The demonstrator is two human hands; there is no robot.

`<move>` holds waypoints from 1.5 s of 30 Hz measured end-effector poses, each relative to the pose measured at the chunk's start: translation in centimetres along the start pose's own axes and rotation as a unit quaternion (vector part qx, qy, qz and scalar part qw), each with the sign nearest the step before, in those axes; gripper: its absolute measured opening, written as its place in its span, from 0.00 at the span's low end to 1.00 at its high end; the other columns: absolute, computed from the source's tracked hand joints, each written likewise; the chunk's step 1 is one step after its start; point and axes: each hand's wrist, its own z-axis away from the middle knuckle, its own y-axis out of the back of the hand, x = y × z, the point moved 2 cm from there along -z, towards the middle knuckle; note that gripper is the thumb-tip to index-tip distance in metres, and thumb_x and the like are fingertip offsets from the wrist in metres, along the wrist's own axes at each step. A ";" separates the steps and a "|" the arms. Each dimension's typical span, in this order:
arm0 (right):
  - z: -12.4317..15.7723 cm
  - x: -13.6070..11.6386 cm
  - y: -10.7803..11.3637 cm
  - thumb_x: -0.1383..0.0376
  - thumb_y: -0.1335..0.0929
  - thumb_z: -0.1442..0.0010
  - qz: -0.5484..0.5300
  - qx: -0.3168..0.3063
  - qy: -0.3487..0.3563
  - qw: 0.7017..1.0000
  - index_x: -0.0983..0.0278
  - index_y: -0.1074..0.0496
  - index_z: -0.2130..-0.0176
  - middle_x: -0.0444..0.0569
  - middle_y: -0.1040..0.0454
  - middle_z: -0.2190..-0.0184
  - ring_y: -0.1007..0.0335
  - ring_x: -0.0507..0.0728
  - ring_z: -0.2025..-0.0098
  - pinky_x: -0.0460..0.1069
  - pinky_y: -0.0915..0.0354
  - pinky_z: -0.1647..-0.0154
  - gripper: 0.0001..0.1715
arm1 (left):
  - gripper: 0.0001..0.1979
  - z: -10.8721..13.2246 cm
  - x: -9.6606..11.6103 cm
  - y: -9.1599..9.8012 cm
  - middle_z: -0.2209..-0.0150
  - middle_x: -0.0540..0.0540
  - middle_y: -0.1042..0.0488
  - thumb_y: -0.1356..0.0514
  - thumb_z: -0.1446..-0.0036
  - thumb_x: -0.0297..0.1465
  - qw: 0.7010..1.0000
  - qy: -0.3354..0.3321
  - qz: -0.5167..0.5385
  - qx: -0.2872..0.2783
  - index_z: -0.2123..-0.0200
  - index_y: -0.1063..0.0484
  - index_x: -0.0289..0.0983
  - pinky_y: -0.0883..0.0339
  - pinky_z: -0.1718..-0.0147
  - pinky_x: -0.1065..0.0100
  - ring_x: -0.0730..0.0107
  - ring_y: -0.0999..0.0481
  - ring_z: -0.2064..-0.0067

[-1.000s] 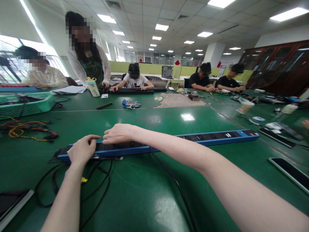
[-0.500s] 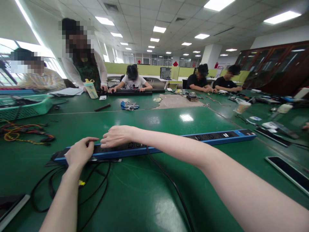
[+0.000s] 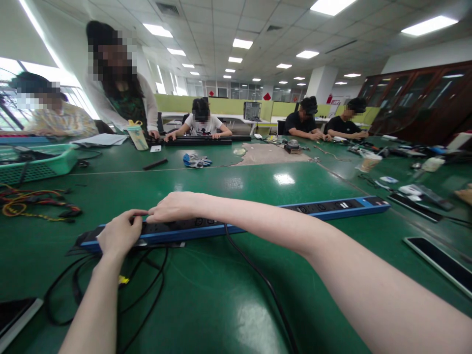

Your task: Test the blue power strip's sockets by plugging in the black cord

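A long blue-and-black power strip (image 3: 332, 209) with rows of sockets lies across the green table in front of me. My left hand (image 3: 121, 232) is wrapped over its left end, thumb and forefinger pointing right. Right beside it, my right hand (image 3: 174, 206) is bent over the top of the strip with its fingers pinched together, close to the left fingertips. Whatever those fingers hold is hidden. My right forearm covers the strip's middle. A black cable (image 3: 258, 272) runs from under that arm towards me.
Looped black cables (image 3: 160, 282) lie near my left forearm. Coloured wires (image 3: 35, 201) and a green basket (image 3: 44, 164) are at left. Beyond the strip lie gloves (image 3: 197, 161) and a dark bar (image 3: 155, 164). A phone (image 3: 440, 263) rests at right. Several people sit or stand around the table.
My right hand has shifted slightly left along the strip, closer to my left hand. The left hand keeps its place. The standing person across the table leans a little further left.
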 end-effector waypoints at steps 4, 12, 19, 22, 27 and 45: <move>-0.4 -0.2 0.1 0.70 0.37 0.23 0.009 -0.015 0.004 1.000 0.61 0.27 0.52 0.52 0.19 0.48 0.21 0.54 0.48 0.47 0.30 0.55 0.10 | 0.25 -0.1 -0.1 -0.1 0.49 0.38 0.19 0.51 0.32 0.49 1.000 0.004 -0.001 -0.002 0.42 0.21 0.52 0.29 0.53 0.49 0.45 0.22 0.53; -0.1 -0.4 0.3 0.73 0.38 0.24 0.007 -0.020 0.035 0.999 0.62 0.27 0.50 0.55 0.22 0.42 0.24 0.54 0.43 0.47 0.31 0.47 0.12 | 0.27 -0.1 -0.2 -0.2 0.48 0.38 0.19 0.51 0.33 0.53 1.000 -0.001 0.007 -0.004 0.42 0.21 0.52 0.29 0.52 0.46 0.46 0.23 0.53; -0.4 -0.6 0.0 0.75 0.37 0.26 0.003 -0.014 0.037 0.999 0.63 0.27 0.52 0.53 0.22 0.44 0.24 0.54 0.45 0.47 0.32 0.49 0.12 | 0.27 -0.1 0.0 -0.1 0.49 0.38 0.19 0.51 0.32 0.52 1.000 -0.006 0.002 -0.001 0.42 0.21 0.53 0.28 0.53 0.46 0.45 0.23 0.53; -1.1 -0.6 -0.4 0.75 0.37 0.26 -0.010 -0.032 0.029 0.999 0.63 0.27 0.55 0.53 0.21 0.46 0.24 0.55 0.46 0.47 0.32 0.50 0.11 | 0.27 -0.1 0.0 -0.1 0.48 0.37 0.19 0.50 0.33 0.52 1.000 -0.006 0.002 -0.001 0.41 0.22 0.52 0.28 0.53 0.46 0.44 0.22 0.53; -2.4 -0.2 -1.5 0.77 0.37 0.28 -0.032 -0.027 0.052 0.998 0.63 0.26 0.56 0.52 0.20 0.47 0.24 0.55 0.45 0.48 0.32 0.48 0.13 | 0.25 0.0 -0.2 -0.1 0.48 0.37 0.19 0.48 0.33 0.46 1.000 -0.014 0.002 0.006 0.39 0.23 0.50 0.27 0.53 0.49 0.46 0.21 0.54; -2.6 -0.2 -1.9 0.73 0.36 0.27 -0.038 -0.047 0.008 0.998 0.62 0.25 0.57 0.52 0.17 0.54 0.21 0.57 0.53 0.50 0.32 0.57 0.11 | 0.25 -0.2 -0.4 -0.3 0.48 0.38 0.19 0.49 0.33 0.48 1.000 -0.018 0.002 0.005 0.40 0.22 0.51 0.27 0.54 0.48 0.46 0.21 0.54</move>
